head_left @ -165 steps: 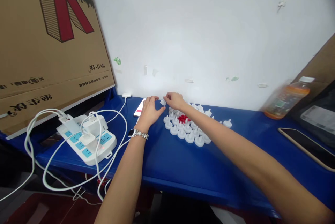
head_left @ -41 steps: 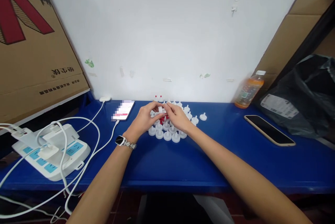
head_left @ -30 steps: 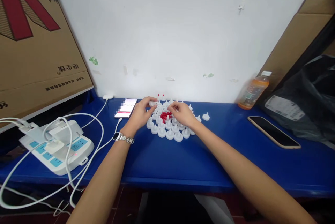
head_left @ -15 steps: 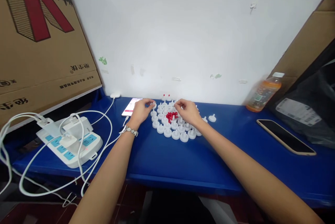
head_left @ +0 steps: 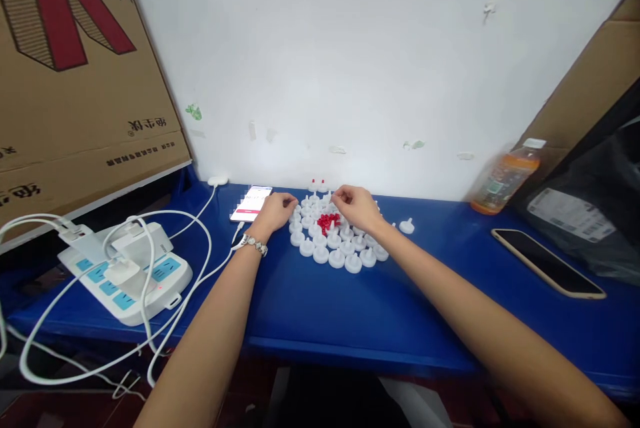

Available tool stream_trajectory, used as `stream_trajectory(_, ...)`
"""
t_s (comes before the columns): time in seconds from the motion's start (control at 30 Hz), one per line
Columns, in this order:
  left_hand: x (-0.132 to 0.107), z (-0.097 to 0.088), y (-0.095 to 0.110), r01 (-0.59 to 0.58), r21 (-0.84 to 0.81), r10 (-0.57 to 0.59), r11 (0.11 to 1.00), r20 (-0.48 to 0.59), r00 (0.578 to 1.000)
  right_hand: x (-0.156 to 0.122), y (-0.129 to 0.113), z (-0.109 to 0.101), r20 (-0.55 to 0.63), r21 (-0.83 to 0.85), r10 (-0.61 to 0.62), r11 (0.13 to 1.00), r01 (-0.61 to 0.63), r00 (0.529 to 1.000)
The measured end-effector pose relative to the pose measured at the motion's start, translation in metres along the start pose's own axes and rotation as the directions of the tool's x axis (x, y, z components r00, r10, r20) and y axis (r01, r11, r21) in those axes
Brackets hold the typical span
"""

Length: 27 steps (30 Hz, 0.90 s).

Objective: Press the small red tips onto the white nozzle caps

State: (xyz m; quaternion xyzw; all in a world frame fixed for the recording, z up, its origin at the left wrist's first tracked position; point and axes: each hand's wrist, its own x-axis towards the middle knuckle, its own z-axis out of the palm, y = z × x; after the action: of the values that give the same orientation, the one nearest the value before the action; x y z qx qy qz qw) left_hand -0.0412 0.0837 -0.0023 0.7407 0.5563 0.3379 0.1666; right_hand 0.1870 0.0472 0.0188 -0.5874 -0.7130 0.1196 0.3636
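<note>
A cluster of white nozzle caps (head_left: pixel 321 255), round bases with thin upright spouts, stands on the blue table (head_left: pixel 310 308). In its middle lies a pile of small red tips (head_left: pixel 327 223). Two caps with red tips (head_left: pixel 318 185) stand behind, against the wall. My left hand (head_left: pixel 276 211) is at the cluster's left edge, thumb and finger pinched beside a white cap; what they hold is too small to tell. My right hand (head_left: pixel 359 207) hovers over the back right of the cluster, fingers pinched together, its fingertips hiding whatever is between them.
A lit phone (head_left: pixel 250 201) on a cable lies left of my left hand. Further left is a power strip (head_left: pixel 150 295) with plugs and looping white cables. One cap (head_left: pixel 407 227) stands apart on the right, before a dark phone (head_left: pixel 547 261) and an orange drink bottle (head_left: pixel 507 178).
My left hand has shifted slightly, and its fingers have closed in more at the cluster's left edge. My right hand stays pinched in nearly the same place. The view has turned a little.
</note>
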Motion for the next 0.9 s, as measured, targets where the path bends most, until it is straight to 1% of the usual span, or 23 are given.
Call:
stream_trajectory(0.1,0.000,-0.002,0.002,0.018,0.014,-0.018,1.000,0.001,1.000,0.029,-0.001,0.007,0.028,-0.157,0.056,0.986,-0.050,0.998)
stream_trajectory(0.2,-0.003,-0.003,0.005,0.028,0.029,-0.027,0.999,-0.036,0.999,0.065,-0.001,0.021,0.041,-0.298,0.076,0.953,-0.060,0.996)
stream_trajectory(0.3,-0.007,-0.002,0.007,-0.030,0.060,0.035,0.998,-0.084,0.996,0.097,0.000,0.039,0.043,-0.409,0.163,0.903,-0.131,0.986)
stream_trajectory(0.37,-0.010,0.000,0.008,-0.092,0.081,0.101,0.992,-0.117,0.988,0.110,0.001,0.050,0.048,-0.432,0.213,0.885,-0.172,0.976)
stream_trajectory(0.47,-0.011,0.002,0.008,-0.147,0.087,0.160,0.985,-0.166,0.973,0.120,0.003,0.060,0.043,-0.427,0.231,0.884,-0.191,0.972)
stream_trajectory(0.53,-0.011,0.004,0.008,-0.169,0.083,0.181,0.982,-0.172,0.968,0.121,0.004,0.063,0.033,-0.423,0.236,0.884,-0.201,0.971)
stream_trajectory(0.73,-0.013,0.009,0.016,-0.198,0.095,0.211,0.976,-0.158,0.965,0.120,-0.001,0.060,-0.005,-0.418,0.252,0.879,-0.231,0.968)
stream_trajectory(0.9,-0.015,0.009,0.018,-0.194,0.108,0.208,0.975,-0.131,0.969,0.122,-0.009,0.059,-0.001,-0.393,0.257,0.889,-0.237,0.966)
